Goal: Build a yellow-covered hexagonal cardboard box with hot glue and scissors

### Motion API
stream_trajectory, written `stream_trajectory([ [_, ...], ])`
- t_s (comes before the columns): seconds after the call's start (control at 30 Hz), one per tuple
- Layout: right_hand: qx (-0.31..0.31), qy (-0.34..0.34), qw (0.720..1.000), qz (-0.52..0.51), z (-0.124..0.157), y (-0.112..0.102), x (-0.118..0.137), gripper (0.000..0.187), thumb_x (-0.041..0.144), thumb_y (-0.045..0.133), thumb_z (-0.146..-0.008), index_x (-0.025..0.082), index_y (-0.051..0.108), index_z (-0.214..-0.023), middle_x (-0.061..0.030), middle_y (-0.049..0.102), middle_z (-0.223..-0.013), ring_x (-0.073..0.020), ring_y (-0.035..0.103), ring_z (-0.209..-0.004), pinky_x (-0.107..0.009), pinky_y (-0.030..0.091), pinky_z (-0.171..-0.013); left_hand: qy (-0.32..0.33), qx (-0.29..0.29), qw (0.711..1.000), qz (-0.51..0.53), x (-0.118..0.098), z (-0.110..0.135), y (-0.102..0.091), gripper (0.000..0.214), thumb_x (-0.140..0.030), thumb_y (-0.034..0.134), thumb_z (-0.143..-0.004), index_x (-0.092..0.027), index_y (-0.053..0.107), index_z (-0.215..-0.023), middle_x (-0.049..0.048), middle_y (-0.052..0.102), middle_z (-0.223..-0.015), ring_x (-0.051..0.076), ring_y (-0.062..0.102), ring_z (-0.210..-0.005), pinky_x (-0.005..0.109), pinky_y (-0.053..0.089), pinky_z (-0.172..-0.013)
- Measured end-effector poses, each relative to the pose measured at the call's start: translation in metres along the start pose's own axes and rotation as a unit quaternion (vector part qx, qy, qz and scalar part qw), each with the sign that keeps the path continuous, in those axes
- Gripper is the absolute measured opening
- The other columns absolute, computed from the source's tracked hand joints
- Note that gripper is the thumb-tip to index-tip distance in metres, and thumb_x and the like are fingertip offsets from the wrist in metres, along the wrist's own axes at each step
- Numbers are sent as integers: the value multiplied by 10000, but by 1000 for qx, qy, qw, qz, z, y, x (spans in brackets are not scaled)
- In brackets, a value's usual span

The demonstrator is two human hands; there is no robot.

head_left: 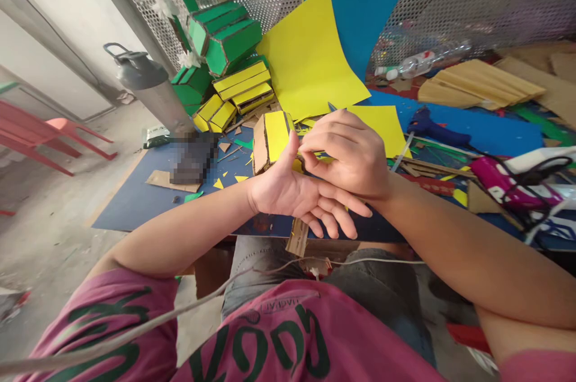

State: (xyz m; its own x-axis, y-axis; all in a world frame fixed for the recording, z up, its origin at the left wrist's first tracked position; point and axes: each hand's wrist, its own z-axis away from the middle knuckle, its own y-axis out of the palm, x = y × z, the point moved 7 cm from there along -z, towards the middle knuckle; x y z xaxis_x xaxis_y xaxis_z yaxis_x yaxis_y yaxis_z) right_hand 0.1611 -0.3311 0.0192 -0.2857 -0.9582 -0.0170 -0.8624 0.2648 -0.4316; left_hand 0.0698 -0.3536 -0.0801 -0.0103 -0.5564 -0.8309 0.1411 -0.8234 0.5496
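My left hand (306, 195) is turned palm up over the table's front edge, with its fingers spread and nothing resting on the palm. Just above it, my right hand (348, 151) is curled, its fingertips pinched together beside the left thumb. What the pinch holds, if anything, is hidden. A small dark pointed tip (332, 107) shows behind the right knuckles; I cannot tell whether that hand holds it. Behind my left thumb stands a yellow-faced cardboard block (275, 133), partly covered by the hands.
Green cardboard blocks (231, 40) and yellow blocks (243, 82) are piled at the back left, near a grey bottle (150, 85). Yellow sheet (315, 58) leans on the mesh. At right lie a blue glue gun (438, 129) and a magenta tool (508, 181) with a black cord.
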Motion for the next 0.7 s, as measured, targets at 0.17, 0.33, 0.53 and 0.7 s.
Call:
stream_trajectory([
  [0.17,4,7,1000,0,0,0,0,133,146,713,-1023,273,748,-1038,-5,825,-1016,-248,785,-1053,-491,661,-993,-5,-1,1000,12,2,0,0,1510,-1134,-60,-796,-64,655,-1587,216,792,-1321,307,785,-1164,377,652,-976],
  [0.33,-10,7,1000,-12,0,-1,0,138,145,716,-1029,271,759,-1067,-6,836,-1020,-243,794,-1039,-479,666,-975,-4,-4,1000,8,0,1,1,1527,-1163,-27,-767,-68,668,-1573,216,797,-1304,318,794,-1164,381,660,-964],
  [0.53,-10,19,1000,-19,2,0,-2,133,157,740,-1025,277,770,-1074,-6,831,-1014,-244,788,-1027,-502,656,-1007,-8,-3,1000,5,1,-1,0,1508,-1149,-52,-784,-74,694,-1535,202,808,-1296,301,812,-1123,381,659,-957],
  [0.7,-10,10,1000,-13,2,1,-1,156,142,729,-1021,279,775,-1080,-3,811,-1011,-241,767,-1024,-503,650,-1031,-25,-26,999,-2,3,-1,-2,1408,-1075,-41,-887,-67,651,-1585,208,790,-1304,312,788,-1167,381,652,-965],
])
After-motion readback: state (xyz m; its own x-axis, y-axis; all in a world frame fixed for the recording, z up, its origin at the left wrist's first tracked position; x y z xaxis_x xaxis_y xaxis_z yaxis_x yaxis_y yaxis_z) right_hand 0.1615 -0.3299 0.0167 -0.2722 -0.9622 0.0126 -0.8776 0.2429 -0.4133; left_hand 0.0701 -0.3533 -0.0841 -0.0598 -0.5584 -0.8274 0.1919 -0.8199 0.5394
